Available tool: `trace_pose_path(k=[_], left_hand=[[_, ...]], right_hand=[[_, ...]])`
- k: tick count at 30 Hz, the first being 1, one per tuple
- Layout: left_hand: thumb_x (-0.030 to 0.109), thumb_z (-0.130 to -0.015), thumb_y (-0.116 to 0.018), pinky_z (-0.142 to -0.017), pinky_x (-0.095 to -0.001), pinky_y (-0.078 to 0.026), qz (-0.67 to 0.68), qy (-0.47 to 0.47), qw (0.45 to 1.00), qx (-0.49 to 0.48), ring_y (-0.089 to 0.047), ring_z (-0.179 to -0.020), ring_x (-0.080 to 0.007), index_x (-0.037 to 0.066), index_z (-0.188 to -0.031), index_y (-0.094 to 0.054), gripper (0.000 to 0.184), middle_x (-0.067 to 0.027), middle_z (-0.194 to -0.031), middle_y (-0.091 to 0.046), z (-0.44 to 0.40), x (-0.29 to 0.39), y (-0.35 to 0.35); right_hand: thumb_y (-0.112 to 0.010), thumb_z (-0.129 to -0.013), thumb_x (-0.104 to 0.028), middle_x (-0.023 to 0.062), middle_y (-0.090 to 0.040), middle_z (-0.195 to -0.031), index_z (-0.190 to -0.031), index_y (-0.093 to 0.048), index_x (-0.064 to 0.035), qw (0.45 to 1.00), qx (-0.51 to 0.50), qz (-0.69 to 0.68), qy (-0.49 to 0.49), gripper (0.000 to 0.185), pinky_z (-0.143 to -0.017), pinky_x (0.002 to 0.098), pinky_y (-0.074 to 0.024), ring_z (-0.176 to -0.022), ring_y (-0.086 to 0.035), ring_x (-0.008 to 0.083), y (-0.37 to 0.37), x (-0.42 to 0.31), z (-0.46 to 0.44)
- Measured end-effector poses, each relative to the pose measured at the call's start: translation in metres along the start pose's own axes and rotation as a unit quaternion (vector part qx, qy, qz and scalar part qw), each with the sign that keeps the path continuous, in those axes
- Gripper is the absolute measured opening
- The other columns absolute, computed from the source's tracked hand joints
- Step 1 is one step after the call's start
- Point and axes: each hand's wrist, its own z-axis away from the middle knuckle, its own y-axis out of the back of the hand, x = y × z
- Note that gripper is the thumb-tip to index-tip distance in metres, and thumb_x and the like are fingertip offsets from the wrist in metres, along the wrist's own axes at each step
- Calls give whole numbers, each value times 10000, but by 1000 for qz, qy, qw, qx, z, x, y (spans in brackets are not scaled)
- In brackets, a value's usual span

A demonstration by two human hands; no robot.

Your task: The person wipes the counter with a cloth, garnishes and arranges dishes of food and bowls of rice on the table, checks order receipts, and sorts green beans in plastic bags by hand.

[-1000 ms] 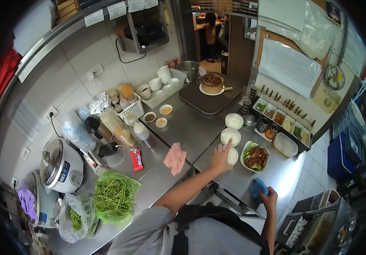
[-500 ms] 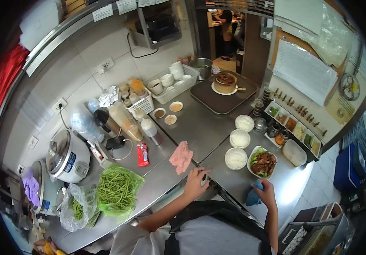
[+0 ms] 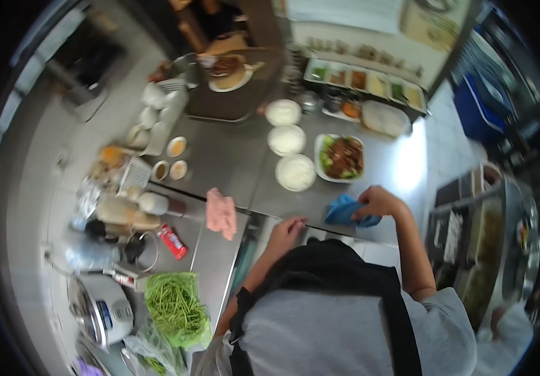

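Observation:
My right hand (image 3: 379, 205) is closed on a blue cloth (image 3: 341, 210) at the counter's front edge, just below a square white bowl of meat and lettuce (image 3: 342, 158). My left hand (image 3: 286, 234) is by the same edge, its fingers loosely bent and slightly blurred, with nothing visible in them. Left of it, a pink cloth (image 3: 221, 214) lies on the steel counter (image 3: 232, 147). Three round bowls of white rice stand in a row beside the meat bowl; the nearest rice bowl (image 3: 295, 173) is above my left hand.
Green beans (image 3: 176, 307) in a bag, a red packet (image 3: 173, 242), squeeze bottles and a rice cooker (image 3: 99, 308) stand left. Small sauce dishes (image 3: 176, 146) and a brown tray (image 3: 245, 103) are farther back. A topping rack (image 3: 364, 84) is back right. A person's sleeve (image 3: 509, 332) shows lower right.
The view has turned to the right. My right hand has moved the blue cloth, now spread flatter, along the counter edge below the meat bowl. My left hand's fingers are more bent.

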Motion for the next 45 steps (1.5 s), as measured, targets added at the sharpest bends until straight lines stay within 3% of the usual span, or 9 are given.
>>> trace_pose_path(k=[6,12,17,21,23,25,30,39,45], left_hand=[[223,-1013,-452,-755,-301,-539,91,86,988,-96,-640,-805,-167,25,-1474,-286,529,-130,-1042,-653,-74,0,-48],[278,-1025,-386,-650,-326,-561,214,172,962,7,-660,-744,-216,-24,-1244,-398,373,-187,-996,-634,-139,13,-69],[229,-1018,-325,-560,-345,-572,149,238,959,28,-659,-668,-246,-19,-1132,-392,280,-177,-903,-614,-153,39,-67],[147,-987,-315,-531,-360,-579,42,256,965,-30,-663,-628,-248,-44,-1141,-439,275,-166,-839,-633,-170,60,-55],[144,-974,-382,-514,-347,-570,-10,256,966,-28,-670,-599,-228,-64,-1053,-547,277,-156,-764,-659,-182,64,-54],[160,-941,-483,-592,-422,-537,-138,152,979,-14,-657,-640,-316,-38,-958,-605,233,-178,-739,-660,-194,57,-54],[262,-838,-678,-693,-465,-491,-190,33,979,60,-641,-739,-388,24,-797,-727,247,-221,-757,-657,-218,61,-54],[313,-821,-692,-679,-441,-528,-266,-20,962,59,-666,-703,-366,51,-807,-725,265,-187,-738,-678,-221,74,-54],[303,-813,-697,-684,-438,-527,-274,-40,960,53,-666,-707,-363,63,-814,-727,242,-181,-725,-677,-223,73,-58]], right_hand=[[-777,-758,-312,40,-602,-634,-743,-654,3,928,299,-201,-97,338,-564,294,-451,-579,-528,120,18,54,67],[-650,-893,-387,73,-656,-912,-1054,-659,2,857,368,-351,-86,422,-720,279,-517,-809,-611,138,30,84,35],[-655,-901,-298,73,-642,-941,-1120,-642,21,839,413,-345,-79,387,-680,297,-541,-857,-606,156,54,130,-51],[-646,-853,-318,142,-689,-955,-1054,-684,-34,893,383,-206,-117,350,-749,354,-518,-883,-645,232,80,137,-128],[-630,-869,-264,50,-667,-902,-1102,-667,-36,937,321,-139,-23,328,-743,276,-484,-840,-588,123,83,136,-172],[-637,-847,-242,39,-668,-915,-1083,-670,-26,976,193,-65,81,322,-761,274,-478,-822,-586,129,88,113,-200],[-632,-808,-256,-10,-617,-772,-866,-683,-75,958,-209,-190,44,197,-655,270,-443,-714,-539,93,76,65,-234],[-726,-835,-255,-49,-646,-805,-965,-734,-47,961,-108,-239,89,246,-682,245,-433,-740,-528,62,80,69,-174],[-780,-771,-214,-10,-672,-695,-848,-740,-44,991,54,-103,64,191,-606,260,-443,-646,-555,78,78,68,-155]])
